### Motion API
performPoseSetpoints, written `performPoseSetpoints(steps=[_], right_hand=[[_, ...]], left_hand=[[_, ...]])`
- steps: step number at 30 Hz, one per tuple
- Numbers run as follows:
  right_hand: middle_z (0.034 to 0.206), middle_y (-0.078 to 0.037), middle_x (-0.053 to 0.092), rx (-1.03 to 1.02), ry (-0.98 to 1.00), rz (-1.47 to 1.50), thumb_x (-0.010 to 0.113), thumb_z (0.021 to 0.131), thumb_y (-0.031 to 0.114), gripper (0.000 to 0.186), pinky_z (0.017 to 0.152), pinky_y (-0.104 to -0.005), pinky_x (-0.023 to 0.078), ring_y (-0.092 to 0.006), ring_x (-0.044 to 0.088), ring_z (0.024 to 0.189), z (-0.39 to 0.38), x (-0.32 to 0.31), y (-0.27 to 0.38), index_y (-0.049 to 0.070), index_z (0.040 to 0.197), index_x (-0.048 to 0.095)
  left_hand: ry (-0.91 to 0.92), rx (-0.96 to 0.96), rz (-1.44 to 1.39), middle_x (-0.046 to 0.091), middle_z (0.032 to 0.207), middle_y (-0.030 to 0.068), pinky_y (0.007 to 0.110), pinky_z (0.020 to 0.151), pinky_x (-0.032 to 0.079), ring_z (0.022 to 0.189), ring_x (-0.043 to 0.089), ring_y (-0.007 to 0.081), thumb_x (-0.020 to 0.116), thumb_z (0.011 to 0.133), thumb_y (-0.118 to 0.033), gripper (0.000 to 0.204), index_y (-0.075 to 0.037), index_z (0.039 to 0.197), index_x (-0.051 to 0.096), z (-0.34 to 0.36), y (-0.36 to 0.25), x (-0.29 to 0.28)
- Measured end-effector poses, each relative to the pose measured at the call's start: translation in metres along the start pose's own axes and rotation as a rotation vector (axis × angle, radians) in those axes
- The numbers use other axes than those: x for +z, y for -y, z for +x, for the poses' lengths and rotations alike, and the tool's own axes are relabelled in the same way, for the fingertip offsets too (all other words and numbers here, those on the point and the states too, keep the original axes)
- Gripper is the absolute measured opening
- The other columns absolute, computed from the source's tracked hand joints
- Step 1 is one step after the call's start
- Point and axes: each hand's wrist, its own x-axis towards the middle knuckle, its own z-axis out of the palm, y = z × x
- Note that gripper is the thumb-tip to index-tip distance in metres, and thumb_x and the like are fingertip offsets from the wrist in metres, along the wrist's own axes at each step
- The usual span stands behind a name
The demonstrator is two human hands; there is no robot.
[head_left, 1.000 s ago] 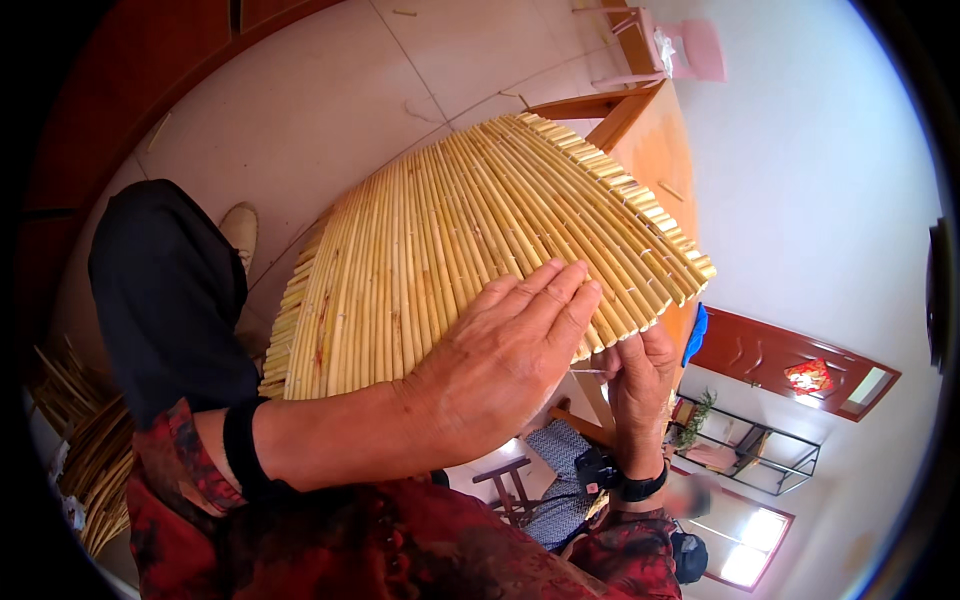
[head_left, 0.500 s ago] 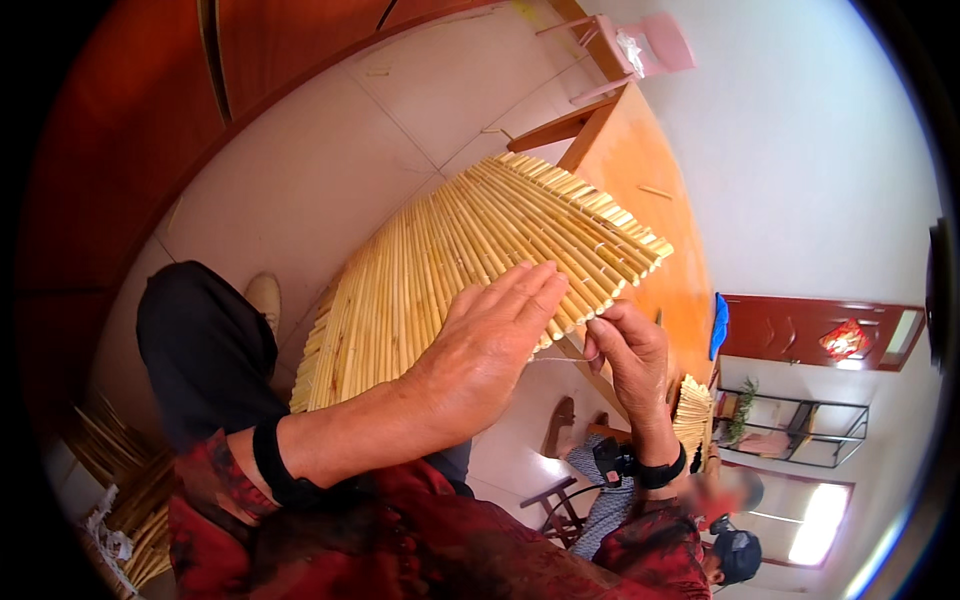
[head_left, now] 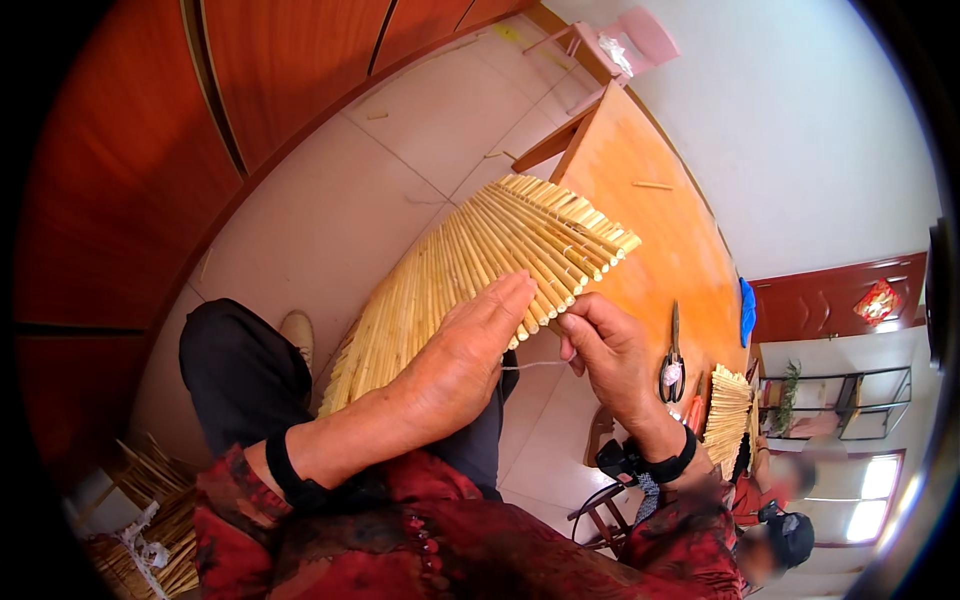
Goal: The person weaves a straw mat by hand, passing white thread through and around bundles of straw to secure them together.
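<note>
A mat of pale yellow reed stalks (head_left: 440,260), bound side by side with thread, slopes over my lap and up to the table edge. My left hand (head_left: 465,335) grips its near edge, fingers stretched together across the top; its thumb is hidden. Close by, my right hand (head_left: 600,340) has thumb and forefinger pinched at the cut stalk ends. A thin whitish thread (head_left: 535,363) runs between both hands below the mat's edge and passes into my right fingers. Exactly how the fingertips hold it is partly hidden.
On the wooden table (head_left: 650,240) lie black-handled scissors (head_left: 673,365), a loose stalk piece (head_left: 652,185) and another reed mat (head_left: 728,415). Bundled reeds (head_left: 160,530) stand at lower left. A pink chair (head_left: 640,45) is beyond the table; another person (head_left: 780,545) sits at lower right.
The view has shifted, bringing the scissors into sight on the table. My hands keep their places at the mat's edge; more thread shows between them.
</note>
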Motion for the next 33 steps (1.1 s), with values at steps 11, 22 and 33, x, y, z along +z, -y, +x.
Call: performPoseSetpoints(steps=[11,22,33], right_hand=[[0.066,-0.004,0.052,0.162,0.078,0.121,0.046,0.09,0.013,0.02,0.046,-0.021,0.045,-0.0083,0.047,0.05,0.005,0.003,0.013,-0.003,0.102,0.047],[0.073,-0.007,0.053,0.228,0.045,0.271,0.043,0.087,0.01,0.019,0.052,-0.0256,0.047,-0.0111,0.05,0.056,0.006,0.014,0.019,-0.005,0.099,0.047],[0.081,-0.01,0.06,0.07,0.191,0.175,0.043,0.085,0.015,0.029,0.059,-0.0257,0.05,-0.0148,0.059,0.067,0.017,-0.007,0.021,-0.004,0.105,0.051]], left_hand=[[-0.075,0.054,0.0,0.041,0.124,0.0271,0.041,0.099,0.032,0.118,0.039,0.039,0.043,0.07,0.012,0.056,0.007,0.125,0.035,-0.003,-0.002,0.001],[-0.086,0.072,0.088,0.042,0.125,0.0244,0.037,0.097,0.037,0.119,0.04,0.0365,0.046,0.062,0.017,0.069,0.002,0.128,0.033,-0.004,-0.001,0.005],[-0.033,0.051,0.15,0.054,0.107,0.0214,0.035,0.082,0.044,0.102,0.053,0.0356,0.048,0.067,0.013,0.053,-0.001,0.118,0.047,0.011,-0.014,-0.034]])
